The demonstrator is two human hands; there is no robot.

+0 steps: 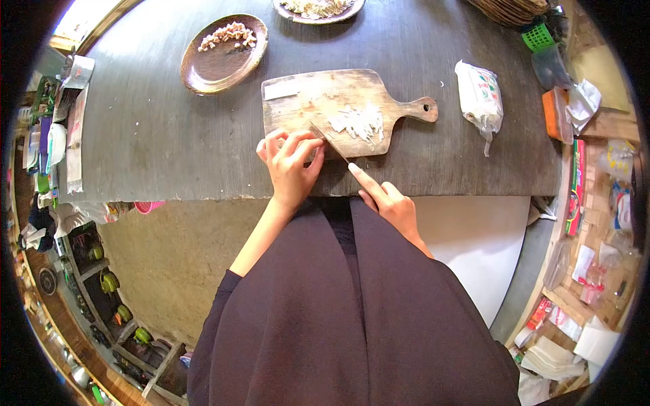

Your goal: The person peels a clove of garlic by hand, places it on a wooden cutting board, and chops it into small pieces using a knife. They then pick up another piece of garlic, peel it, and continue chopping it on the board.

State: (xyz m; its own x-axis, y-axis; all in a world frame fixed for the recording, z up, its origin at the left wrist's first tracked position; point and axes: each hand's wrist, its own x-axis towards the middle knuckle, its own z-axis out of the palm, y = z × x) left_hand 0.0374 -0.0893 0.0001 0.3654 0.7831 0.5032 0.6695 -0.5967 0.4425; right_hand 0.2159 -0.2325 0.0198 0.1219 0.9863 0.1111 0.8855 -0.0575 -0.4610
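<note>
A wooden cutting board (298, 115) with a handle lies near the table's front edge. On its right half sits a loose pile of thin white strips (359, 123), and a flat white slab (282, 89) rests at its upper left. My right hand (393, 208) grips a knife (333, 143), index finger stretched along it, the blade slanting up-left over the board's near edge. Just left of the blade, my left hand (292, 166) is closed with curled fingertips at the board's near edge. Whatever those fingers hold is hidden.
A brown plate (218, 73) with small brown-and-white cubes (230, 35) stands at the upper left. Behind the board is another dish (318, 18) of shredded pale pieces. To the right lies a knotted plastic bag (481, 98) with white contents. Containers, including an orange one (555, 115), line the right edge.
</note>
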